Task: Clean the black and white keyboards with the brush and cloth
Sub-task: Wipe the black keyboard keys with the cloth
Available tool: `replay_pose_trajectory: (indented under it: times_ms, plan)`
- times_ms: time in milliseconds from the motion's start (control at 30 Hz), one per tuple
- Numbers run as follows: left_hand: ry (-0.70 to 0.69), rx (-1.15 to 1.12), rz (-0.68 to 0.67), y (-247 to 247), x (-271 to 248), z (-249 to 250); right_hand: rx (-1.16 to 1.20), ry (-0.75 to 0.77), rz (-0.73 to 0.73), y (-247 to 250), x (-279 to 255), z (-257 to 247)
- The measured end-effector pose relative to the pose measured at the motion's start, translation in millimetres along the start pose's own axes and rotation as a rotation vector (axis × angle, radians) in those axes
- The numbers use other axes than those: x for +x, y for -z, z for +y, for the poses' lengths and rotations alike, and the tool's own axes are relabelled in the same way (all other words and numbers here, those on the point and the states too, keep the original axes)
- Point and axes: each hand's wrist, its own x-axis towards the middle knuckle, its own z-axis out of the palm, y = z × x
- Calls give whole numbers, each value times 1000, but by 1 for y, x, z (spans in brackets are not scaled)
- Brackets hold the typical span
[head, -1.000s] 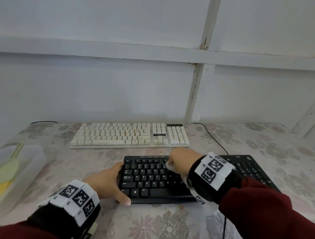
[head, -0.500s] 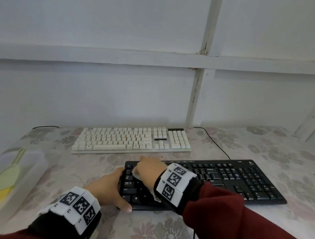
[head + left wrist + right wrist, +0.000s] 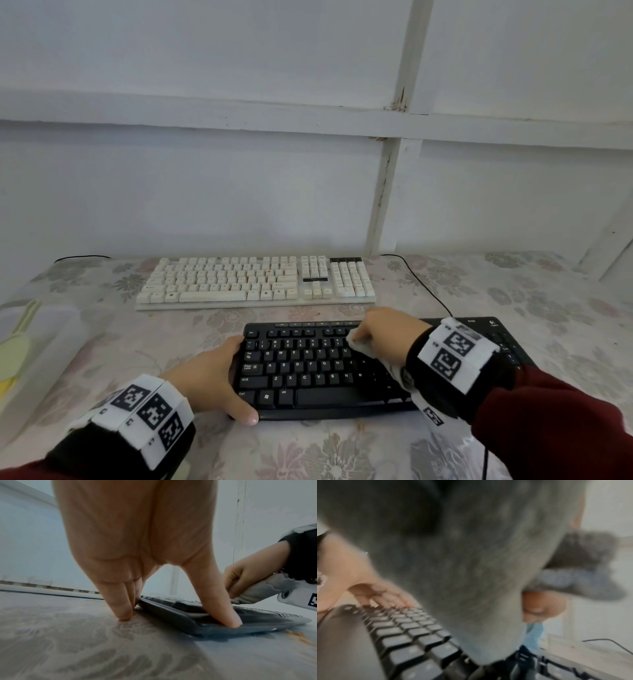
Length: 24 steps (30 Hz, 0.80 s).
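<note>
— Two keyboards lie on the flowered table (image 3: 513,301): the white keyboard (image 3: 255,282) at the far side, and the black keyboard (image 3: 308,373) near the person. Where is the cloth?

— Bunched in the right hand (image 3: 385,337), whose fingers are curled tight round it. From the head view a pale fold of the cloth (image 3: 359,344) pokes out at the left of the fist, down on the black keyboard's upper key rows, about at the middle of the board. More of it trails back under the wrist toward the near edge.

— And from the right wrist?

— Blurred grey cloth (image 3: 471,561) fills most of that picture, hanging right above the black keys (image 3: 399,632).

— What about the other hand?

— The left hand (image 3: 212,380) braces the black keyboard's left end. Its thumb lies along the near left corner and its fingers rest at the far left edge, a wide spread, fairly straight rather than clenched. The left wrist view shows a thumb (image 3: 221,609) pressing on the board's edge and fingertips (image 3: 121,609) on the table just beside it.

— Any brush?

— I cannot tell; something pale green lies blurred at the far left edge.
</note>
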Motion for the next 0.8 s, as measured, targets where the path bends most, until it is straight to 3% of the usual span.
replay_pose_trajectory:
  times_ms: [267,500,600,733,800]
  plan:
    - [17,-16,-7,-1,1,1,24,16,67,-10,-4,5]
    - [14,-37,-28,0,3,-3,31,-95,153,-23,-12,44]
    - [10,-31,-25,0,2,-3,-25,-48,226,-25,-21,56]
    - [8,-18,-25,0,1,-2,-3,6,186,-20,-28,56]
    - [5,-14,-27,0,0,-1,95,-111,174,-18,-27,63]
